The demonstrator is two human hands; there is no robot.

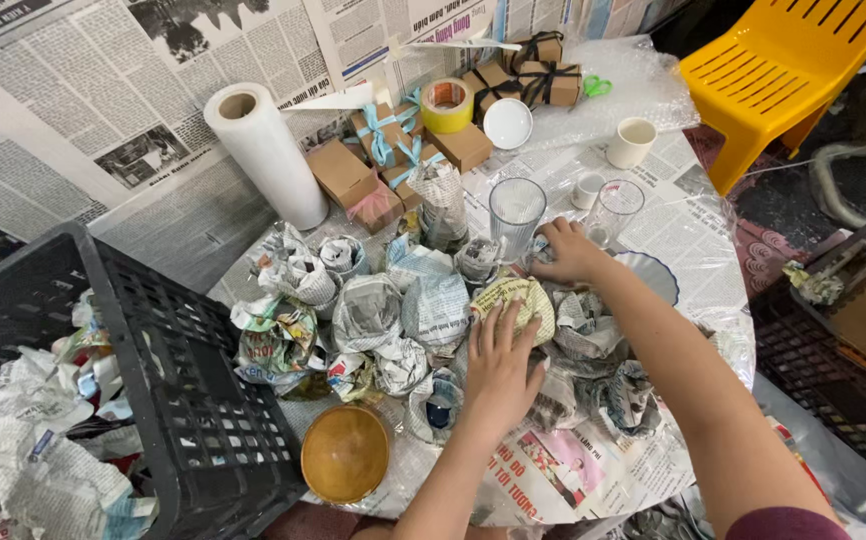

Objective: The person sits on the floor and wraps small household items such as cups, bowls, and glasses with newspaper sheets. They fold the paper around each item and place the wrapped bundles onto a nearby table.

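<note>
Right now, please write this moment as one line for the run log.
left hand: resting on newspaper-wrapped bundle | right hand: among wrapped bundles beside clear glass | black crate: at left | wooden bowl: near table edge

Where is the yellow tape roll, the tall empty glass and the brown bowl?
yellow tape roll [447, 105], head view, on its top rim.
tall empty glass [516, 216], head view, on its clear side wall.
brown bowl [345, 453], head view, on the middle of its rounded surface.
</note>
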